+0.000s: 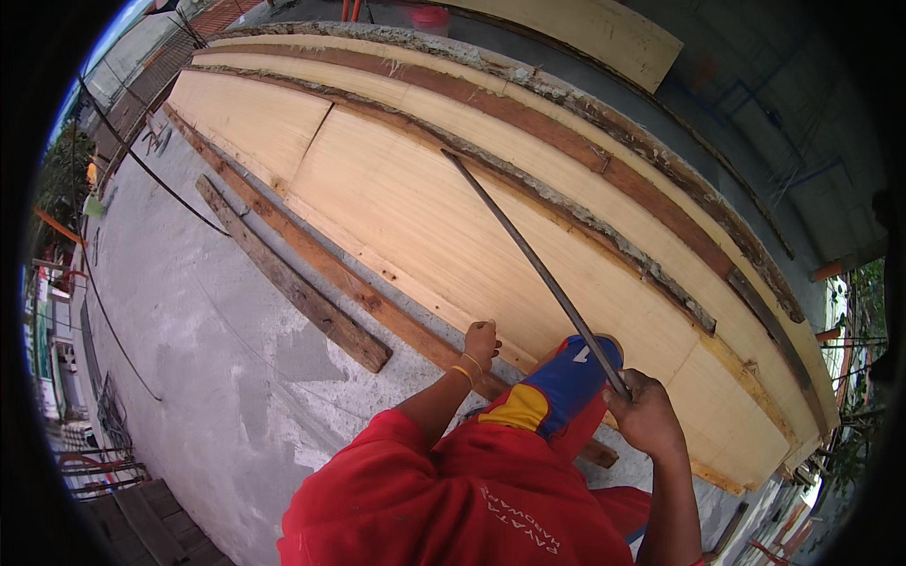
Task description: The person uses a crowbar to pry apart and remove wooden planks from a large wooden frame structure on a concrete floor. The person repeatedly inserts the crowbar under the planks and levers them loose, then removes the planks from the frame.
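Note:
My right hand is closed round the near end of a long dark metal bar. The bar slants away to the upper left, its far tip at the edge of a rough, cement-crusted wooden batten that runs along the pale plywood panel. Over the panel's near edge, my left hand has its fingers curled together; whatever they may hold is hidden. My bent knee, in blue, yellow and red cloth, is between the two hands, at the panel's near edge.
A long reddish-brown timber and a shorter weathered plank lie on the grey concrete floor at the left. More battens cross the far plywood. Thin dark rods stick up at the left. A pink bucket stands beyond.

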### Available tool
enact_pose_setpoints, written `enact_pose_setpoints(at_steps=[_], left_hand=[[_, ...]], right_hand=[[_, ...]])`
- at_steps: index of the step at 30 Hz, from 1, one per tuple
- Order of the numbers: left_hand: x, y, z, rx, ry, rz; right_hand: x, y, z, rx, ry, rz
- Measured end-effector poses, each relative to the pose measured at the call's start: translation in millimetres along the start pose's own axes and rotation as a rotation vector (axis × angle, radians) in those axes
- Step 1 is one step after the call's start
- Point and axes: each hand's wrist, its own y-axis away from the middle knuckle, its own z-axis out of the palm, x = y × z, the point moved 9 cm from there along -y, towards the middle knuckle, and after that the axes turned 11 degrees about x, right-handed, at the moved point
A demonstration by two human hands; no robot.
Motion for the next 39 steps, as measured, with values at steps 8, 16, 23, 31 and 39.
enact_pose_setpoints(at_steps=[8, 16, 23, 31, 39], left_hand=[[113.3, 200.8, 31.9, -0.357, -0.400, 0.999], [144.1, 374.4, 18.3, -0.146, -0.768, 1.441], [198.3, 464.0, -50.8, -0.059, -1.086, 1.178], [194.1, 548.4, -161.6, 0.048, -0.902, 0.803], [47.9, 663.9, -428.1, 0.519, -0.589, 0.325]], right_hand=[[16.1, 2.9, -14.9, 0.014, -0.340, 0.058], [23.9, -36.9, -69.9, -0.012, -0.311, 0.043], [-12.4, -28.7, -53.2, -0.083, 0.077, -0.104], [-24.0, 77.1, -79.5, -0.139, 0.254, 0.142], [-57.3, 217.1, -93.1, -0.335, 0.001, 0.540]])
